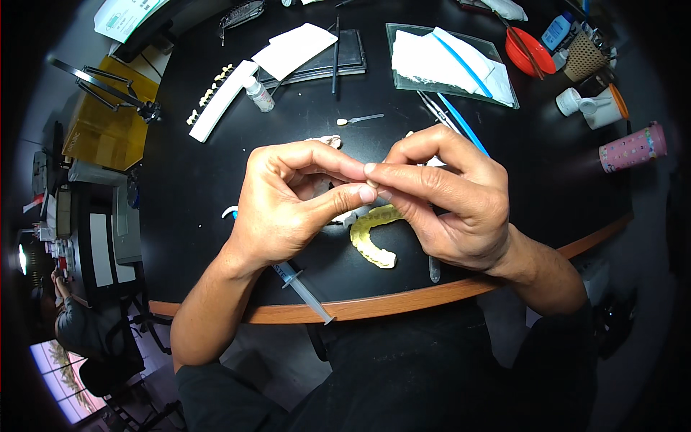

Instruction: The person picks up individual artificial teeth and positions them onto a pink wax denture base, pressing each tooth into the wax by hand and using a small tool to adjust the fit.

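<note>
My left hand point(281, 198) and my right hand point(464, 198) meet above the middle of the black table, thumbs and forefingers pinched together at the tips. Something tiny seems held between them, but the fingertips cover it too much to name. Below lies a yellow horseshoe-shaped dental mould point(371, 248), its far side partly hidden by my right hand. A clear plastic syringe point(306, 291) rests under my left wrist, its plunger end over the wooden table edge. Beyond my fingers is a small tooth-coloured piece on a clear stick point(363, 119). Pale pieces behind my hands are mostly covered.
At the back left stand a white block point(223, 101) with tooth-shaped pieces along it and a small bottle point(258, 93). A glass slab point(504, 83) carries white tissue. Tweezers point(435, 108), a red bowl point(529, 54) and a pink cup point(633, 147) are right.
</note>
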`<state>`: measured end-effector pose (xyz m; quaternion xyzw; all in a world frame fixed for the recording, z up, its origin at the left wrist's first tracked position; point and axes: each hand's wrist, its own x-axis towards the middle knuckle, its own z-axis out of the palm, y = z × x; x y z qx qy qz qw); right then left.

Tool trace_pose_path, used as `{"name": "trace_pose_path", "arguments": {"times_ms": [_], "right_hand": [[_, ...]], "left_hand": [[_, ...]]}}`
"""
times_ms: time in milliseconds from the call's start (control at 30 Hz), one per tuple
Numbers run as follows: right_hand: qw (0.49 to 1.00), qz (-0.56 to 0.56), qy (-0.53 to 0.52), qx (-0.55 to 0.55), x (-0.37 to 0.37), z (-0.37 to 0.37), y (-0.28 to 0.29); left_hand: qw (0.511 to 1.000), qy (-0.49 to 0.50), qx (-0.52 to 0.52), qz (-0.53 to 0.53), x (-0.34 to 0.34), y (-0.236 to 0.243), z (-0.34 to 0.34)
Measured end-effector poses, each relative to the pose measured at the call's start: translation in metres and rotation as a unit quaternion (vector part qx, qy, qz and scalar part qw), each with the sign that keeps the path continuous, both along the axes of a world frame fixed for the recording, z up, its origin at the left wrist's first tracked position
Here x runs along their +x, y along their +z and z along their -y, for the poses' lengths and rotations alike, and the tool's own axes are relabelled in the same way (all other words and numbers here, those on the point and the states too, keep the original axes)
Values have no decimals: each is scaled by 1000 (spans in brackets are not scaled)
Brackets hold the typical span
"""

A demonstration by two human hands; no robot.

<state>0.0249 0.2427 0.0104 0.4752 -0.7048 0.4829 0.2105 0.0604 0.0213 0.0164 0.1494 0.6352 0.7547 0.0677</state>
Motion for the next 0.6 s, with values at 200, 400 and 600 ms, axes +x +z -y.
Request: {"name": "trace_pose_path", "arguments": {"times_ms": [200, 400, 600], "right_hand": [[1000, 19, 6, 6, 3, 2, 0], [997, 67, 6, 40, 3, -3, -1], [994, 76, -11, 83, -7, -7, 1]], "left_hand": [[998, 17, -52, 24, 1, 3, 6], [989, -5, -146, 4, -3, 10, 3], [883, 174, -308, -308, 2, 16, 7]]}}
